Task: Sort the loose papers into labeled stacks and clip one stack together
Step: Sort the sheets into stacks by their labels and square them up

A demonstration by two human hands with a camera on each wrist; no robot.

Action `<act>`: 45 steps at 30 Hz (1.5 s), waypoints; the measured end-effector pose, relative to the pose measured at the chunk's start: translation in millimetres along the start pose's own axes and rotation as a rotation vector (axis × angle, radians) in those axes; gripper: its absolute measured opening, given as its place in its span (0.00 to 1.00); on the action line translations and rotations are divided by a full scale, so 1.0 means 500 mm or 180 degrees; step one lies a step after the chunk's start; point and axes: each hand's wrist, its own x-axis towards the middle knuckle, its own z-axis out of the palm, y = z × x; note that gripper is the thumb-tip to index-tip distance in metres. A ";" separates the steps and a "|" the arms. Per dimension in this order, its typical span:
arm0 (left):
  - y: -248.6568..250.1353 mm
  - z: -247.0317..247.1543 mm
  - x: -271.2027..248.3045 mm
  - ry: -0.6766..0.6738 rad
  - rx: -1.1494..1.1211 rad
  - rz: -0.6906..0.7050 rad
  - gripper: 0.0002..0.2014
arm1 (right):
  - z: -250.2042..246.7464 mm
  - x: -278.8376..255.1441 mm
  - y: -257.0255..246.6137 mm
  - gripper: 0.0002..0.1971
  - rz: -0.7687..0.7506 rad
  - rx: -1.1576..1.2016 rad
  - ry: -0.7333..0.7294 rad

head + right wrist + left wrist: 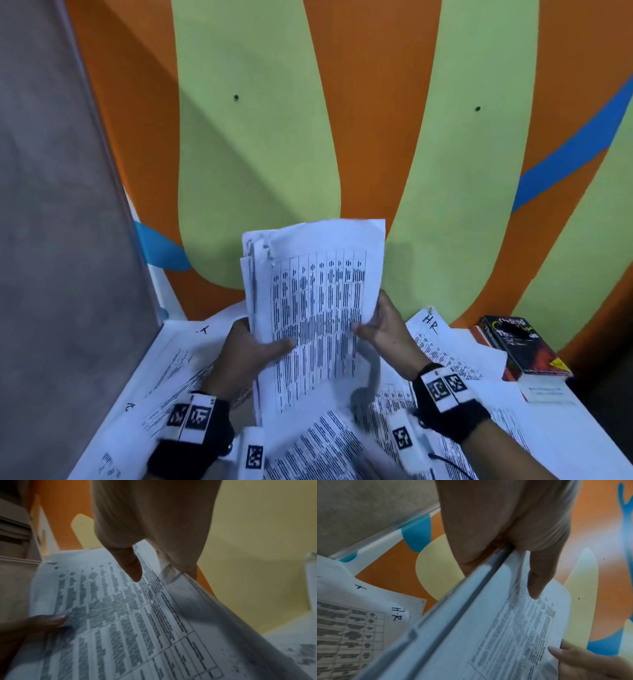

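I hold a thick bundle of printed papers (315, 308) upright above the table, its top sheet a dense table of text. My left hand (253, 349) grips the bundle's left edge, thumb across the front (537, 582). My right hand (376, 325) pinches the right edge of the top sheets (120, 615), thumb (132, 566) on the printed face. On the table lie more sheets: one marked "H.R" (430, 323) at the right, also seen in the left wrist view as the "H.R" sheet (397, 614). Loose printed pages (329, 445) lie under my wrists.
A white table (178, 329) stands against an orange and green wall (376, 137). A dark paperback book (524, 346) lies on a white pad at the back right. A grey panel (51, 240) closes off the left side.
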 end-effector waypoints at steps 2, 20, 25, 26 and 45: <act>-0.001 0.000 0.010 0.0031 -0.0027 0.0031 0.13 | 0.008 0.006 -0.005 0.36 -0.0278 -0.0100 0.0219; -0.020 -0.019 -0.008 0.1220 0.0208 0.0089 0.23 | 0.005 0.020 -0.010 0.35 -0.0629 -0.1009 0.0745; -0.042 -0.120 -0.018 0.1996 0.0399 0.0403 0.19 | 0.085 -0.071 0.136 0.40 0.0905 -0.2924 -0.1153; -0.048 -0.137 -0.025 0.2151 0.0409 0.0438 0.17 | 0.106 -0.086 0.168 0.45 0.0978 -0.3255 -0.1310; -0.085 -0.156 -0.063 0.2455 0.0524 0.0414 0.06 | -0.085 -0.126 0.092 0.18 0.1032 -0.0413 0.0849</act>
